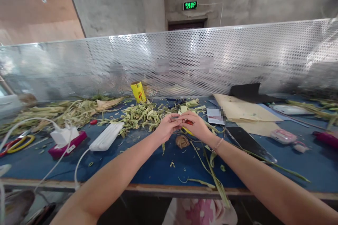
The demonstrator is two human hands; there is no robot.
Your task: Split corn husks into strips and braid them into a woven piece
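Observation:
My left hand [169, 127] and my right hand [195, 125] meet above the middle of the blue tabletop, fingertips close together. Both are closed in a pinch. From my right hand's fingers shows a small red-and-dark object [188, 122]; its kind is too small to tell. What the left fingers pinch is hidden. Just below them on the table lies a ball of brown twine [182, 141]. A heap of pale green plant pieces [144, 116] spreads left of my hands. Long green strips [215, 175] lie below my right wrist, hanging over the table's front edge.
Left are a white power bank [106, 137], a charger [64, 136] with cables and scissors [18, 145]. A yellow can [138, 92] stands near the perforated metal panel [169, 66]. Right lie brown paper [245, 110], a dark phone [250, 143] and a pink case [283, 135].

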